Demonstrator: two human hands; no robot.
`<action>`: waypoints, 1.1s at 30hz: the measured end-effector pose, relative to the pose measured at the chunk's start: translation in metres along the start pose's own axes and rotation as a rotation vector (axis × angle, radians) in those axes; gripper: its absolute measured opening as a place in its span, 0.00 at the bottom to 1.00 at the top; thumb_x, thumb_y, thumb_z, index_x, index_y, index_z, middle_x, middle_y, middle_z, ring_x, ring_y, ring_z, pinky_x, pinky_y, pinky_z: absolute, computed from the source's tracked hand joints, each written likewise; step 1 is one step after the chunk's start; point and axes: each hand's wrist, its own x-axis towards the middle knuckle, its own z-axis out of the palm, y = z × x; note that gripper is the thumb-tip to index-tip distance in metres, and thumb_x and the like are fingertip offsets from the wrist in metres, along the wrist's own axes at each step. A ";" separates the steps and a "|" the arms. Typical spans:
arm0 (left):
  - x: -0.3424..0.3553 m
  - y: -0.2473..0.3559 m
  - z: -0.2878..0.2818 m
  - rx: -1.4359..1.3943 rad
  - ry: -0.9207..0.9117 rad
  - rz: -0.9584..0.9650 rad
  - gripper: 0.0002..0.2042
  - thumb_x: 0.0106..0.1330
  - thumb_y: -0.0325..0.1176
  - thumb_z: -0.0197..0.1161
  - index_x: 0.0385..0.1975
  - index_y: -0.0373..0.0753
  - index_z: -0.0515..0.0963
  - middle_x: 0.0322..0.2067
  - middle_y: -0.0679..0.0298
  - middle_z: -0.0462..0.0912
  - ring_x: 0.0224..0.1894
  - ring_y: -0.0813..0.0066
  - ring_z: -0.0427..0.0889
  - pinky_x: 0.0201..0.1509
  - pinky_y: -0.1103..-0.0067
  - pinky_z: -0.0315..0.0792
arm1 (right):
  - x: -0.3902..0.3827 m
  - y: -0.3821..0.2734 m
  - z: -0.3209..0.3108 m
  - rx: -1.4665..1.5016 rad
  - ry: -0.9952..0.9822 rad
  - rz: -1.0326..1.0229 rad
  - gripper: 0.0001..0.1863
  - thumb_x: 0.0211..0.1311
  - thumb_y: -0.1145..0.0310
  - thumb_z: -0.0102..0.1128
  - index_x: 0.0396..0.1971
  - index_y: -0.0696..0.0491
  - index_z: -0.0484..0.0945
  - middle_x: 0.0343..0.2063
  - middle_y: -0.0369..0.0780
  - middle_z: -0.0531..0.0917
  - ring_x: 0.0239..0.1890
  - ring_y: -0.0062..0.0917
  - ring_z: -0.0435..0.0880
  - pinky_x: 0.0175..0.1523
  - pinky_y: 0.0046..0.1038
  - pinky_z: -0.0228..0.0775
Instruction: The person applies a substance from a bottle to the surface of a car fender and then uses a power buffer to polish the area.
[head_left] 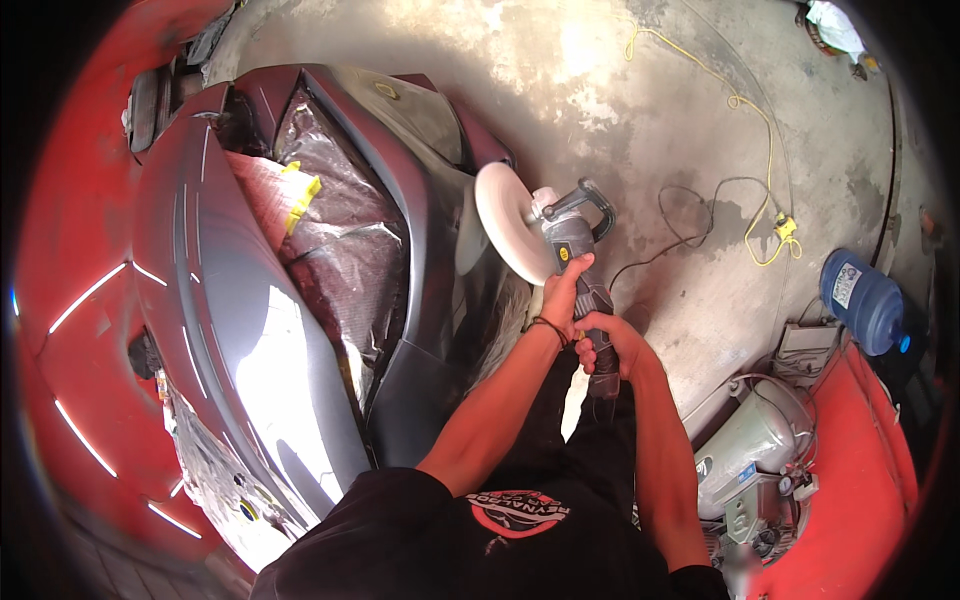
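Observation:
Both my hands are closed around a black and grey polisher [570, 237] fitted with a large, pale round pad [510, 222]. My left hand [564, 292] grips its body just behind the head, a dark band around the wrist. Farther back, my right hand [615, 345] wraps the rear handle. A black loop handle [598, 205] sticks out near the head, with no hand on it. The pad stands on edge beside the glossy dark grey car body panel [430, 230], which mirrors it faintly. Whether pad and panel touch, I cannot tell.
Crumpled dark plastic sheeting [345, 265] with yellow tape [301, 198] covers the car's opening. A red car body [90, 330] lies far left. A yellow cord [748, 103] crosses the concrete floor. On the right are a blue water jug [862, 300] and a grey compressor tank [755, 435].

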 end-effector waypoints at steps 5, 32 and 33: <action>-0.051 0.038 0.019 -0.043 -0.013 0.085 0.32 0.66 0.56 0.75 0.52 0.29 0.78 0.33 0.52 0.87 0.30 0.60 0.91 0.34 0.65 0.89 | -0.044 -0.012 0.046 -0.135 0.017 -0.086 0.11 0.63 0.64 0.70 0.35 0.53 0.77 0.19 0.35 0.77 0.18 0.23 0.77 0.26 0.30 0.74; -0.077 0.014 -0.007 -0.077 -0.113 -0.108 0.30 0.65 0.58 0.75 0.49 0.34 0.80 0.33 0.52 0.89 0.29 0.60 0.90 0.34 0.64 0.87 | -0.056 0.035 0.059 -0.113 0.116 -0.043 0.09 0.66 0.62 0.66 0.35 0.51 0.78 0.20 0.32 0.77 0.18 0.21 0.76 0.27 0.31 0.77; -0.081 0.025 -0.001 -0.081 -0.114 -0.104 0.30 0.65 0.58 0.75 0.49 0.34 0.80 0.33 0.52 0.89 0.29 0.60 0.90 0.34 0.64 0.87 | -0.060 0.028 0.066 -0.150 0.110 -0.094 0.09 0.66 0.63 0.66 0.35 0.51 0.78 0.20 0.33 0.78 0.18 0.21 0.76 0.27 0.31 0.77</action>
